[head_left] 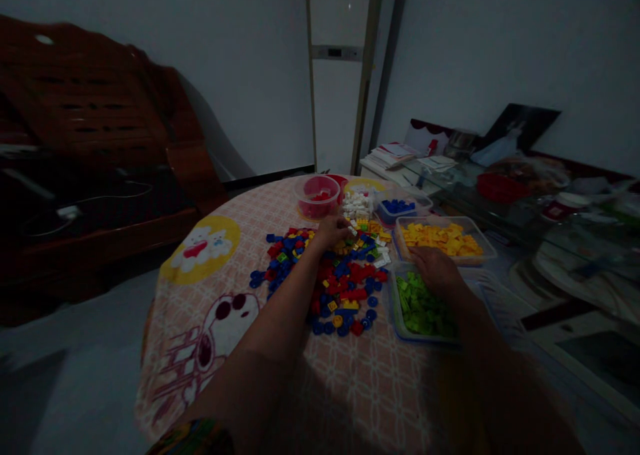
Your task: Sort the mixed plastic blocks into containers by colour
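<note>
A heap of mixed red, blue, yellow and white toy bricks [340, 275] lies in the middle of a round table with a pink cartoon cloth [210, 288]. My left hand [333, 230] reaches to the far side of the heap, fingers curled down onto bricks there; what it grips is too small to name. My right hand [436, 268] rests palm down over the far rim of a clear tub of green bricks [417, 308], fingers bent. A tub of yellow bricks [443, 238] stands just beyond it.
At the table's far edge stand a round red-brick bowl [317, 197], a pile of white bricks [356, 205] and a tub of blue bricks [400, 207]. A cluttered glass side table [525, 195] is at right, a dark wooden sofa [95, 141] at left.
</note>
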`<action>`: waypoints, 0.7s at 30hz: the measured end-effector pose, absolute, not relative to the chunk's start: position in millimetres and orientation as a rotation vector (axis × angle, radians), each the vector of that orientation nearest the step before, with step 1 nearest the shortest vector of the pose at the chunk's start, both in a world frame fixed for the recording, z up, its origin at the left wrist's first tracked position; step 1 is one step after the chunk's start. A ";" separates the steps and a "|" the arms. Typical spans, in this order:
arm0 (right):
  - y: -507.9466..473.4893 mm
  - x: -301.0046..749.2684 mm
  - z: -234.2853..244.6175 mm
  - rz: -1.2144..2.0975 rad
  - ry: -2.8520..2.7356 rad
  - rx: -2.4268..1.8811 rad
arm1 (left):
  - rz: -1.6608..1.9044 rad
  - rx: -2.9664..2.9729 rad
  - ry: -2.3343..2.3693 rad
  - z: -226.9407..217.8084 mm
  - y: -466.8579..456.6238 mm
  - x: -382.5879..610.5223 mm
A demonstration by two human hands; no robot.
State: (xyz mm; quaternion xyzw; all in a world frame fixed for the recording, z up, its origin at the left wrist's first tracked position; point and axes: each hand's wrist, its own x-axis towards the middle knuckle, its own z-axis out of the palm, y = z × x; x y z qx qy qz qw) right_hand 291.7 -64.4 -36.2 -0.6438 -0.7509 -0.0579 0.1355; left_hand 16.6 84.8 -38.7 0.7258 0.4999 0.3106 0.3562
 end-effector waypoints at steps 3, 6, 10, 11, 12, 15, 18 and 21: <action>-63.8 291.2 -38.2 -0.173 -2.168 -1.860 | 0.956 1.525 1.187 -42.1 88.0 22.0; -62.9 290.8 -38.4 -0.194 -2.167 -1.883 | 1.149 1.241 1.039 -41.2 91.1 30.9; -62.8 291.7 -38.8 -0.219 -2.180 -1.868 | 1.257 1.159 0.774 -39.1 92.7 40.3; -63.1 292.1 -39.4 -0.224 -2.174 -1.858 | 1.255 1.181 0.726 -39.3 93.2 40.4; -63.3 292.5 -40.0 -0.228 -2.167 -1.848 | 1.253 1.208 0.695 -39.8 94.1 39.0; -63.9 293.4 -42.3 -0.229 -2.146 -1.823 | 1.264 1.295 0.700 -42.4 99.9 27.5; -63.8 293.9 -43.4 -0.200 -2.143 -1.803 | 1.264 1.452 0.852 -44.9 107.5 11.6; -63.4 293.5 -42.1 -0.180 -2.144 -1.796 | 1.169 1.761 1.114 -47.3 108.5 4.0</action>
